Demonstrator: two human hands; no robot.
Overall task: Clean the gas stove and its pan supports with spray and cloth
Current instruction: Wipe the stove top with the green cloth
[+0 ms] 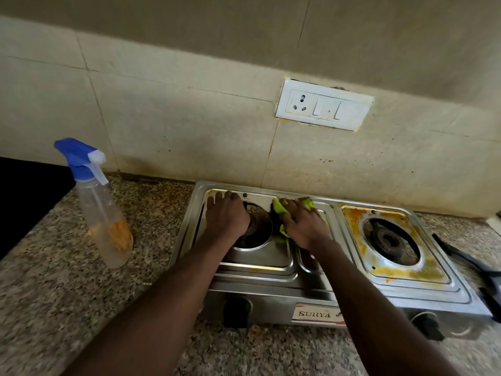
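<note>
Fingers (218,199) of left hand (226,217) straight, pressed flat on stove (271,278) behind left burner (256,229), grasping nothing. Right hand (303,223) spread over green cloth (278,207), fingers extended, pressing it onto stove between the burners. Right burner (390,240) ringed by orange-yellow stains. Spray bottle (101,210) upright on table (54,267), left of stove and apart from it. Black item (466,263) on table at right of stove, blurred.

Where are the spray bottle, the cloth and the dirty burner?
spray bottle (104,213), head view, clear body.
cloth (278,208), head view, green fold at its left end.
dirty burner (387,239), head view, dark centre ring.
</note>
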